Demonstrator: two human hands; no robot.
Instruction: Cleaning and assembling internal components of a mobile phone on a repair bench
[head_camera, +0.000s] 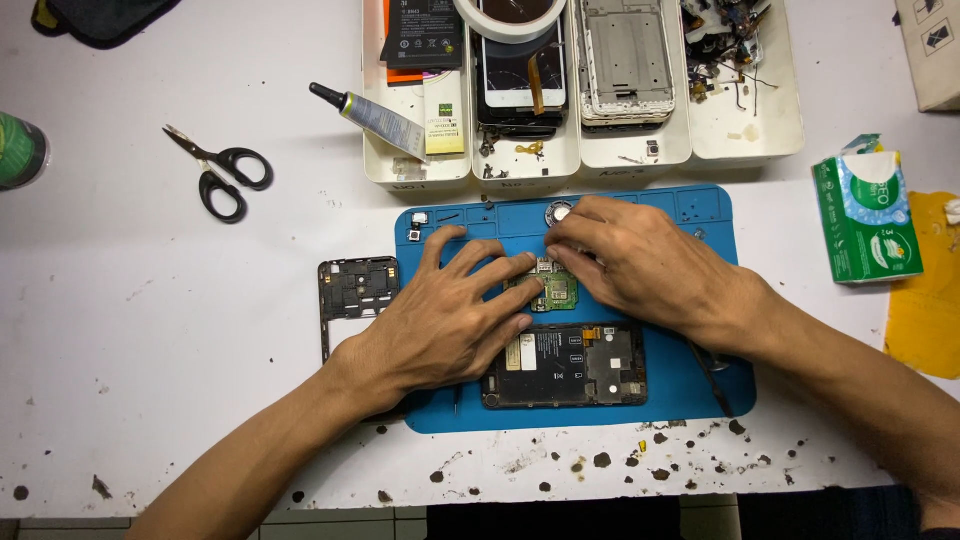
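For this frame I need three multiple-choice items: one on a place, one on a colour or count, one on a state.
1. Where do the black-handled scissors lie?
A. on the white table, left of the blue work mat
B. in a white tray
C. on the green tissue pack

2. What colour is the small circuit board under the fingertips of both hands?
A. red
B. green
C. white

3. In what state is the dark phone body on the blue work mat?
A. sealed, screen up
C. wrapped in tissue
B. opened, insides showing

Answers: 1 A, they rest on bare table beyond the mat's left edge. 2 B, green shows between the left hand and right hand. 3 B, its inner parts lie exposed.
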